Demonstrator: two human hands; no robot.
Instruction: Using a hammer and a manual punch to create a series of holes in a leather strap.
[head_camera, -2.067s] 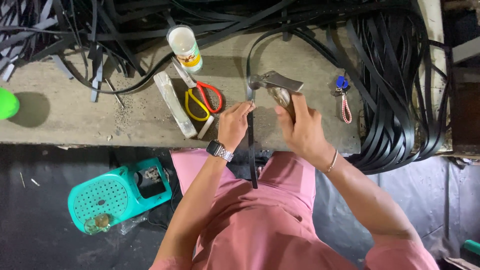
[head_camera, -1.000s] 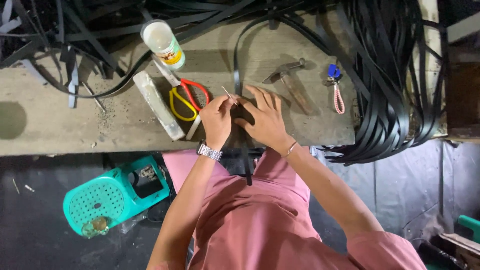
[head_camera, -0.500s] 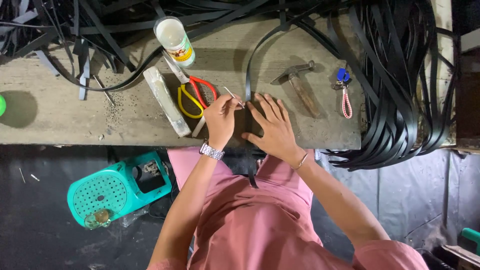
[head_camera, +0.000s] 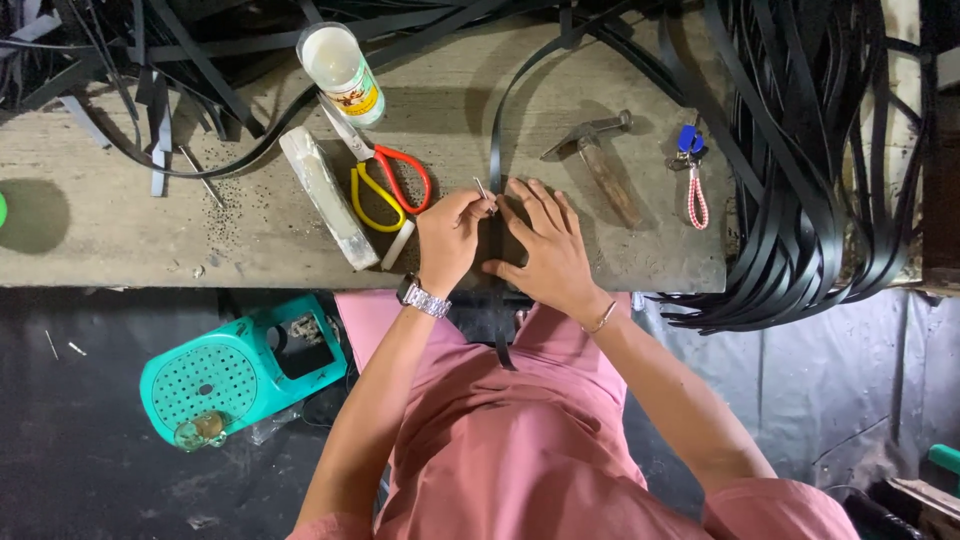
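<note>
Pinching a small nail (head_camera: 483, 190), the left hand (head_camera: 450, 235) meets the flat, empty right hand (head_camera: 545, 245) on a worn workbench (head_camera: 120, 225)

We count one wooden-handled hammer (head_camera: 600, 160), one pair of red-and-yellow-handled scissors (head_camera: 385, 180), one white-capped plastic bottle (head_camera: 341, 62), one teal plastic basket (head_camera: 235, 372).

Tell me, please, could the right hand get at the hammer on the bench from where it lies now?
Probably yes. The right hand lies flat on the black strap, and the hammer rests just beyond its fingers with only bare bench between them.
</note>
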